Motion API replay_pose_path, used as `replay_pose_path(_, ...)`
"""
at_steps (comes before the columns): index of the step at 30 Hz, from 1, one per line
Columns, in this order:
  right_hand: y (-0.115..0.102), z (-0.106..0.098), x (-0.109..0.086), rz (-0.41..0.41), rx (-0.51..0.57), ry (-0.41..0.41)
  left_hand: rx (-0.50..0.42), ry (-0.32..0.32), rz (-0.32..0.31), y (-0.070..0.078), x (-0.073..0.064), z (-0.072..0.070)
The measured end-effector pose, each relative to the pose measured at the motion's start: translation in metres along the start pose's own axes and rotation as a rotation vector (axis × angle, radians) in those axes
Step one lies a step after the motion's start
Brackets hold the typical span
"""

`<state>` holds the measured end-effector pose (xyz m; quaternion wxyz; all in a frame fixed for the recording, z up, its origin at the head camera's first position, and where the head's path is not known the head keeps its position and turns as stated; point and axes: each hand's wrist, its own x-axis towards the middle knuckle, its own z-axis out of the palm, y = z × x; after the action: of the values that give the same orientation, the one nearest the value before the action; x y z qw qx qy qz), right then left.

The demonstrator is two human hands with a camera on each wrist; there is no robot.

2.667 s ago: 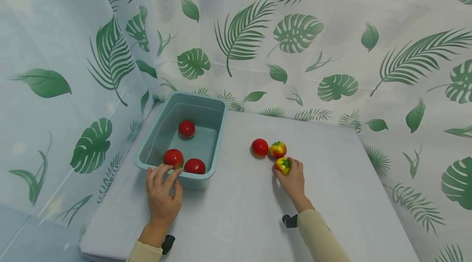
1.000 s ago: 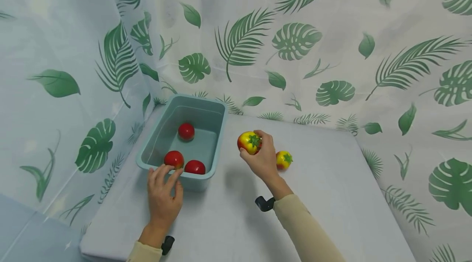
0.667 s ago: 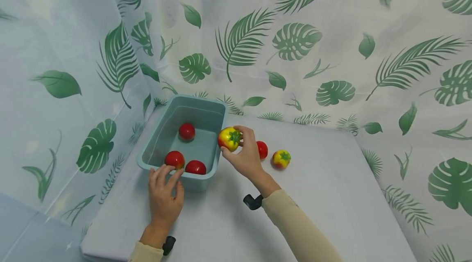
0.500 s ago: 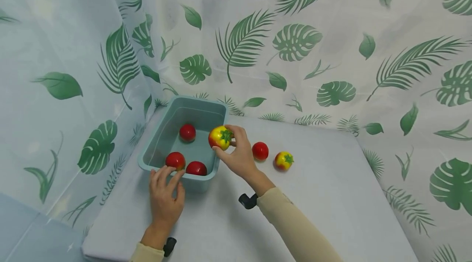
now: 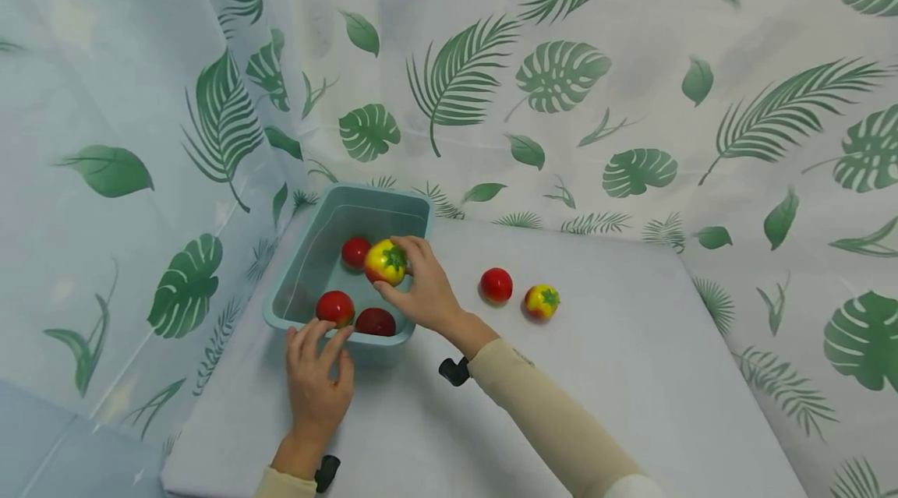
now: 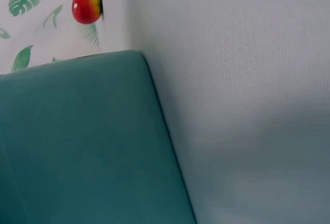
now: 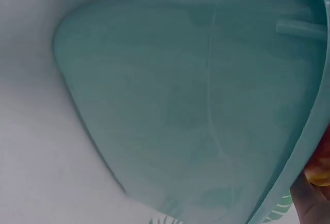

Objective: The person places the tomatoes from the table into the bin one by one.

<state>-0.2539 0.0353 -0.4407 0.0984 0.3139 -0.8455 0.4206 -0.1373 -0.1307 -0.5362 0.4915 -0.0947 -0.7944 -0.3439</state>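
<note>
By the right hand (image 5: pixel 424 291), a yellow and red toy fruit (image 5: pixel 385 261) is held at 10 o'clock, pinched between thumb and fingers, over the blue-green bin (image 5: pixel 375 213). It is likely light, hard and a bit slippery, and should not be hurt easily. It is best gripped round its fat sides, with the leafy top left alone. Seen from this fruit, red balls are found in the bin at 9 (image 5: pixel 355 252), 8 (image 5: pixel 335 308) and 6 o'clock (image 5: pixel 375 321). At 7 o'clock, the left hand (image 5: pixel 317 385) is kept loose by the near rim, with no fruit held. Near 3 o'clock, a red ball (image 5: pixel 496 285) and a second yellow fruit (image 5: pixel 542 302) are seen on the white table (image 5: pixel 617 373).
</note>
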Motion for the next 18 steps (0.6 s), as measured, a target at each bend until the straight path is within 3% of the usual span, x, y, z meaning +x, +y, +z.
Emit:
replay_pose_path(10,0.0067,0.0062,0.0045,0.054,-0.010,-0.036,-0.012,-0.006,0.000,-0.0031,-0.0005,0.0017)
replay_pose_path(18,0.0091,0.0086,0.0064,0.047,-0.019,-0.041,-0.005,0.000,-0.008,-0.0047,-0.0003,0.0024)
